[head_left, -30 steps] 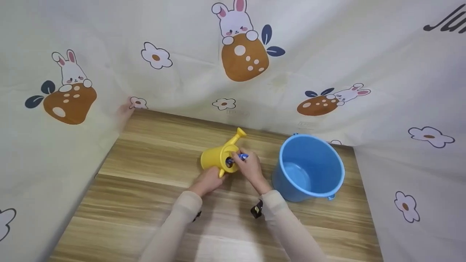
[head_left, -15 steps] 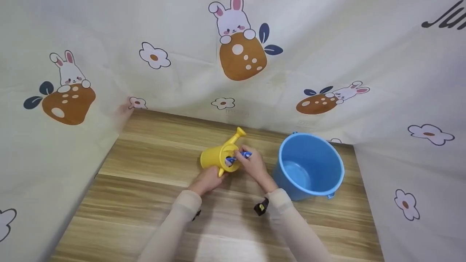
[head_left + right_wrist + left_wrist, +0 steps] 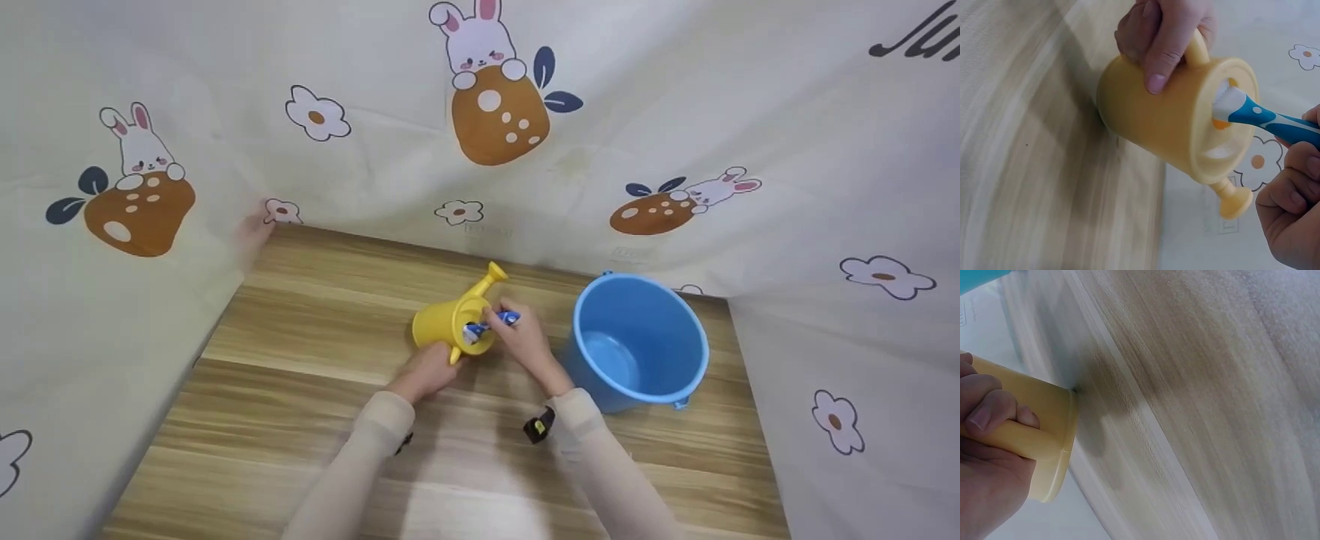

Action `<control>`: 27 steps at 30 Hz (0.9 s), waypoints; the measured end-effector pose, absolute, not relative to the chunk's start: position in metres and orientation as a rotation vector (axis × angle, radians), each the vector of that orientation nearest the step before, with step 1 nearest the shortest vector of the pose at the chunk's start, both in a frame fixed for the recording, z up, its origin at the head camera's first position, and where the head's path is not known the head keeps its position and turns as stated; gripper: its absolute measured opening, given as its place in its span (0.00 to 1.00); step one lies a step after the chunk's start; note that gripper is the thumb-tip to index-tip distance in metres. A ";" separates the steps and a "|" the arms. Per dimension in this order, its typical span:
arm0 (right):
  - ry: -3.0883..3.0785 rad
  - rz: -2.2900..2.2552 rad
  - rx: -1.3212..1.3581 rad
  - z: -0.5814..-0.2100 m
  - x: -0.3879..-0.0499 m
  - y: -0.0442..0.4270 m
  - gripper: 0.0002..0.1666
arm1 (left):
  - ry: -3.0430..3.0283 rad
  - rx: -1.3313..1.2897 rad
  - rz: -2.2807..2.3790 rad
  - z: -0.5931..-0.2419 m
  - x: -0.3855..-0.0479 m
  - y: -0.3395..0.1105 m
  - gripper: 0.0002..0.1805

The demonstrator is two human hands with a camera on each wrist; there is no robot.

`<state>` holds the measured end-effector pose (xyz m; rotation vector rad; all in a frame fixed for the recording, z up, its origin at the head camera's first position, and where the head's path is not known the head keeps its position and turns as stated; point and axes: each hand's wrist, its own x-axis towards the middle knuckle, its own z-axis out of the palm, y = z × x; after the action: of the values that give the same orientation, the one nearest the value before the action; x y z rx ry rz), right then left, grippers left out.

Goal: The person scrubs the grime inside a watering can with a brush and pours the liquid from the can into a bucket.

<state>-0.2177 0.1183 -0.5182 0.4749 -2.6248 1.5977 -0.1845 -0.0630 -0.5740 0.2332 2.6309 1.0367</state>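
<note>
A yellow watering can [image 3: 436, 324] is tipped on its side over the wooden floor, its open top turned to the right. My left hand [image 3: 427, 370] grips the can's handle, fingers curled round it in the left wrist view. In my right hand [image 3: 527, 341] is a blue and white brush [image 3: 1275, 122], held by its handle. The right wrist view has the white brush head [image 3: 1231, 103] at the round opening in the can's top, partly inside it. The spout [image 3: 486, 282] points away toward the back wall.
To the right of the right hand stands a large blue bucket [image 3: 574, 360], with nothing visible inside. Pale cloth [image 3: 375, 172] printed with rabbits and flowers walls in the wooden floor [image 3: 285, 330] at the back and both sides.
The right hand has shifted slightly right, drawing the brush partly out of the can, so more of its head shows. The can, left hand and bucket stay nearly in place.
</note>
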 end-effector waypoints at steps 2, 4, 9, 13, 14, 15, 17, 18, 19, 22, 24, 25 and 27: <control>-2.619 1.584 0.466 -0.522 -0.217 0.115 0.15 | 2.629 0.224 1.024 -0.573 -0.184 -0.063 0.12; -2.623 1.573 0.456 -0.526 -0.217 0.111 0.15 | 2.631 0.224 1.012 -0.572 -0.184 -0.062 0.12; -2.639 1.567 0.424 -0.536 -0.217 0.103 0.15 | 2.628 0.218 1.001 -0.572 -0.184 -0.062 0.11; -2.632 1.590 0.409 -0.539 -0.215 0.102 0.15 | 2.617 0.202 1.030 -0.572 -0.184 -0.063 0.11; -2.634 1.590 0.406 -0.539 -0.214 0.102 0.14 | 2.612 0.199 1.039 -0.572 -0.184 -0.063 0.11; -2.637 1.586 0.407 -0.539 -0.214 0.103 0.14 | 2.612 0.198 1.046 -0.572 -0.184 -0.062 0.11; -2.647 1.583 0.396 -0.538 -0.212 0.105 0.13 | 2.630 0.221 1.052 -0.573 -0.184 -0.062 0.11; -2.655 1.574 0.394 -0.537 -0.212 0.106 0.12 | 2.635 0.232 1.056 -0.573 -0.184 -0.062 0.11; -2.664 1.569 0.392 -0.536 -0.212 0.107 0.12 | 2.641 0.245 1.063 -0.573 -0.184 -0.062 0.11; -2.676 1.568 0.395 -0.529 -0.211 0.111 0.12 | 2.654 0.276 1.092 -0.574 -0.185 -0.062 0.10; -2.671 1.580 0.408 -0.523 -0.212 0.113 0.13 | 2.642 0.260 1.112 -0.574 -0.185 -0.063 0.10; -2.665 1.592 0.412 -0.521 -0.212 0.115 0.13 | 2.639 0.250 1.117 -0.574 -0.185 -0.063 0.10; -2.655 1.611 0.415 -0.517 -0.213 0.116 0.14 | 2.634 0.230 1.116 -0.574 -0.185 -0.064 0.10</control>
<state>-0.2130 0.1162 -0.5168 0.4149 -2.6552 1.6114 -0.1852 -0.0636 -0.5738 0.2300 2.6339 1.1156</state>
